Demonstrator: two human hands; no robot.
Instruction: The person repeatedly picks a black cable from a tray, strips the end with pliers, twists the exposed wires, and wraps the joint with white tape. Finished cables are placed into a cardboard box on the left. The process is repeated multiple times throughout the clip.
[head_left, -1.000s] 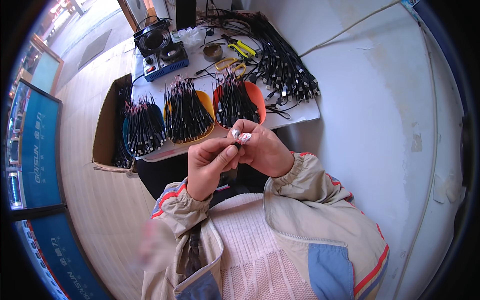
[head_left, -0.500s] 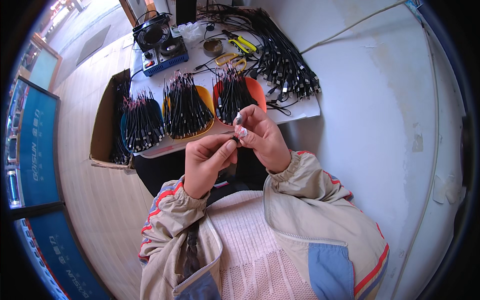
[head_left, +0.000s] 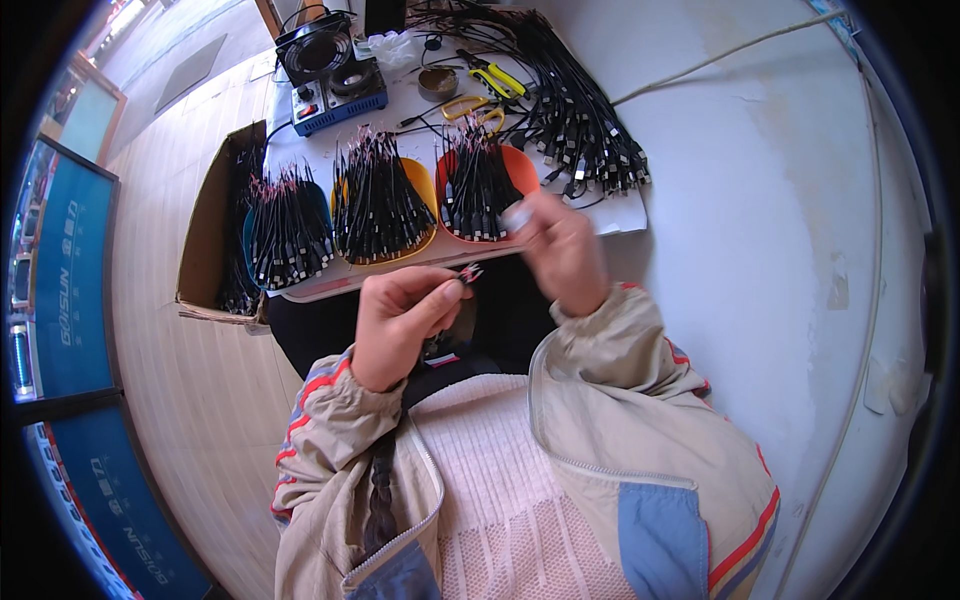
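Note:
Between thumb and forefinger, my left hand [head_left: 402, 318] pinches a black cable [head_left: 467, 273] whose end shows short red and pale wire tips. The rest of that cable is mostly hidden behind the hand. My right hand [head_left: 566, 255] is apart from it, in front of the red tray [head_left: 518, 172], and smeared by motion. Something white wraps its fingertips. In the red tray lies a bundle of black USB cables [head_left: 475, 195] with stripped pinkish ends. A yellow tray [head_left: 421, 182] and a blue tray [head_left: 250, 245] hold similar bundles.
A blue device with a black fan [head_left: 340, 108] stands at the table's back left. Nearby are a small round tin [head_left: 437, 84], yellow-handled pliers [head_left: 500, 82], yellow scissors [head_left: 465, 108] and a large cable pile [head_left: 585, 125]. A cardboard box [head_left: 205, 250] stands left.
My right hand has left the cable and moved right. My left hand has stayed nearly in place, so the wire tips show now. The view has shifted slightly.

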